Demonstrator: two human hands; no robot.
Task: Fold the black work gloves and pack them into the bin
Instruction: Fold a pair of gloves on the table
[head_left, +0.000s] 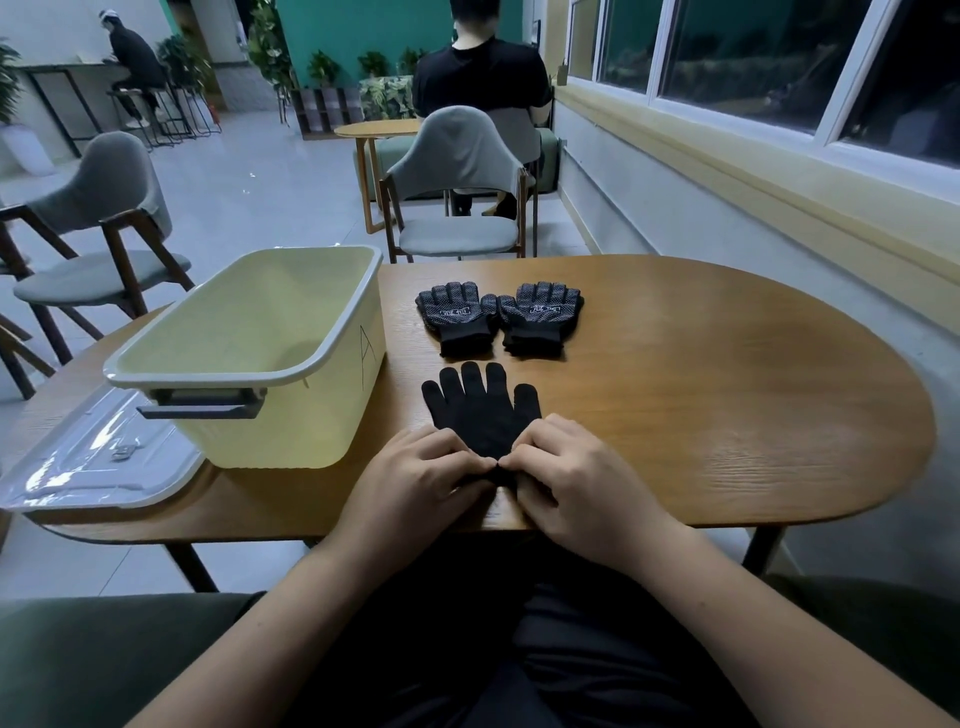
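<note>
On the wooden table (727, 389), a plain black glove (480, 410) lies flat at the middle of the near edge, its fingers spread and pointing toward the far edge. Its cuff reaches almost to the near edge, under both hands. The left hand (415, 483) and the right hand (576, 483) sit side by side with fingers curled. Each pinches the cuff, their fingertips meet at the glove's centre line, and both wrists hang off the near edge. Beyond the plain glove's fingertips, separated by a thin strip of wood, two dotted gloves (457, 317) (540, 314) lie side by side with cuffs toward the person and thumbs touching. The pale yellow bin (291, 436) stands open-topped on the left part of the table, its far corner at the far edge and its grey handle facing the near-left. Its right wall, marked with a letter A, is just beside the gloves, leaving a narrow lane of wood. A clear lid (93, 457) rests at the near-left corner, touching the bin's foot and overhanging the table's left edge. From the gloves to the rounded right edge runs a wide stretch of wood. A grey chair (457, 171) stands just past the far edge.
</note>
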